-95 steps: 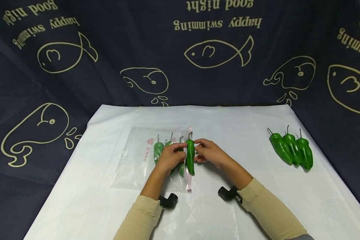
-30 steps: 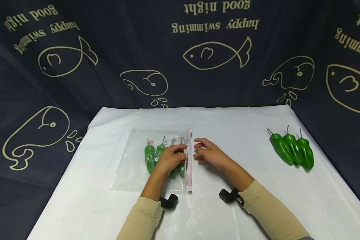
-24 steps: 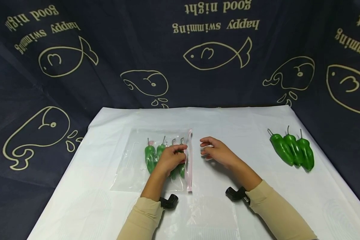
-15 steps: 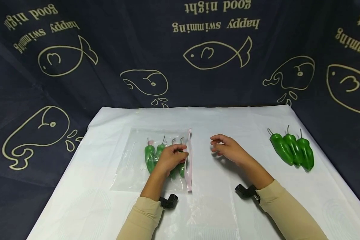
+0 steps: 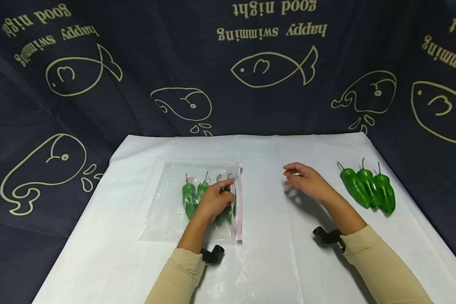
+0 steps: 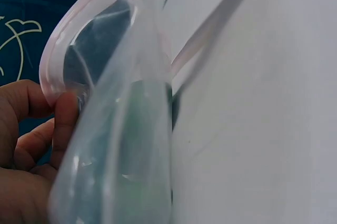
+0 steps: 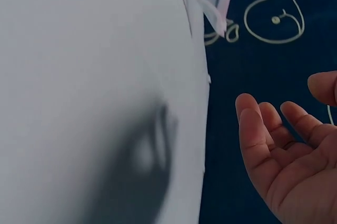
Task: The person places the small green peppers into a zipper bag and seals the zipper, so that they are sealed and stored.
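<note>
A clear zip bag [image 5: 163, 228] with a pink edge lies on the table with several green peppers [image 5: 189, 200] inside. My left hand [image 5: 214, 202] pinches the pink-edged mouth of the bag between thumb and finger and lifts its upper layer, as the left wrist view shows by the raised pink strip [image 6: 51, 56]. That hand partly hides the peppers under it. My right hand [image 5: 308, 181] is in the air to the right of the bag, fingers loosely bent and holding nothing. In the right wrist view its palm and fingers [image 7: 255, 140] show with no thing between them.
Three more green peppers [image 5: 372, 192] lie side by side on the right of the white-covered table [image 5: 266, 152]. A dark curtain [image 5: 228, 114] with fish prints hangs behind the table. Black wrist mounts [image 5: 213, 254] are on both arms.
The pepper at the bag's mouth between both hands has gone inside the bag. My right hand has let go and moved right. The left hand stays at the mouth, now lifting its edge.
</note>
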{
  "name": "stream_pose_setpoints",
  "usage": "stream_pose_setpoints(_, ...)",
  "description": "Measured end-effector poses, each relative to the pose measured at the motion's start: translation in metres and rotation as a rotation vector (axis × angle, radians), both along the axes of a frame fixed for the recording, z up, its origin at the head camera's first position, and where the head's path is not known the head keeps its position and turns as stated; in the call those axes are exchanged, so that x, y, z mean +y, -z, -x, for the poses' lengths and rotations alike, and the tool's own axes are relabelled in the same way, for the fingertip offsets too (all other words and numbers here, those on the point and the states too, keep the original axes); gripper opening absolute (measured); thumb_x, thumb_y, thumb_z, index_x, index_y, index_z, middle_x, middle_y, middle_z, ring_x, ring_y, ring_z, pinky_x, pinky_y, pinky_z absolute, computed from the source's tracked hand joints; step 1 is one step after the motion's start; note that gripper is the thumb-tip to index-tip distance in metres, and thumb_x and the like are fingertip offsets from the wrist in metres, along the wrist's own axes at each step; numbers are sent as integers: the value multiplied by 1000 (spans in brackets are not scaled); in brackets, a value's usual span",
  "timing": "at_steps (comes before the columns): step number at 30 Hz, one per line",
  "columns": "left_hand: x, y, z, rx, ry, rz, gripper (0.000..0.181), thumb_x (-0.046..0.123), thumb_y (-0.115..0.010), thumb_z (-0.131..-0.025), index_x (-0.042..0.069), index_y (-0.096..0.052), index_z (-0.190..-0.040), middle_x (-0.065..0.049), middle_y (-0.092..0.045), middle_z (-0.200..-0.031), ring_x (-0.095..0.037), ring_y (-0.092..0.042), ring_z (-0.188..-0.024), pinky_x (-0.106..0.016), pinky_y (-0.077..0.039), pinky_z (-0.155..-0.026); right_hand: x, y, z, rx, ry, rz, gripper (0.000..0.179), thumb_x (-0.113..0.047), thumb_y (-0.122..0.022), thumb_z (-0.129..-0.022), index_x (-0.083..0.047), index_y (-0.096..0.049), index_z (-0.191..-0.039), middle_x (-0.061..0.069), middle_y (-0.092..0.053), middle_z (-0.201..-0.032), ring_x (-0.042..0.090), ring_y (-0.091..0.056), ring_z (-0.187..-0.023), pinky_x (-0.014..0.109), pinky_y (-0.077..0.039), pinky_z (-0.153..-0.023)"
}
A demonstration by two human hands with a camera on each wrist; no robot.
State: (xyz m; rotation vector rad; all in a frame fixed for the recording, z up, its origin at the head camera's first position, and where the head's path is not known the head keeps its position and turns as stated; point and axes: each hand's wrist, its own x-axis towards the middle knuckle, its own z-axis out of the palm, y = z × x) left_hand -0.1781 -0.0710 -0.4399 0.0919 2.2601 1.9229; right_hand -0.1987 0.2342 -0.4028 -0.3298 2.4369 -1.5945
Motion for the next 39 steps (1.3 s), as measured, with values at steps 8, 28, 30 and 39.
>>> stream_pose_setpoints(8, -3, 6, -2, 13, 1, -69, 58, -7, -56, -82, -1, -54, -140, -15, -56, -105, -10, -48, -66, -22, -50, -60, 34, -15, -2, 157, 74, -331, 44, -24, -53, -102, 0, -50, -138, 24, -58, -129, 36, -62, -107, 44, -53, -83)
stream_pose_setpoints(28, -7, 5, 0, 10, 14, -121, 62, -9, -54, -83, -8, -44, -144, -3, -46, -80, -10, -47, -64, -22, -48, -59, 121, -24, 2, 192, 16, -656, 56, -30, -55, -101, 10, -44, -139, 35, -52, -132, 52, -54, -114, 62, -47, -89)
stream_pose_setpoints(30, -7, 5, 0, 2, 13, -124, 61, -9, -54, -83, -8, -44, -144, -3, -47, -82, -10, -48, -64, -23, -49, -60, 126, -23, 2, 162, 21, -655, 60, -32, -57, -100, 10, -43, -140, 35, -50, -134, 53, -53, -116, 61, -46, -90)
stream_pose_setpoints(39, -9, 5, 3, 9, 18, -141, 61, -8, -54, -83, -6, -46, -143, -10, -50, -98, -9, -49, -66, -22, -50, -62, 142, -21, 6, 110, 43, -787, 67, -28, -65, -94, 14, -39, -139, 44, -45, -129, 59, -45, -116, 69, -40, -89)
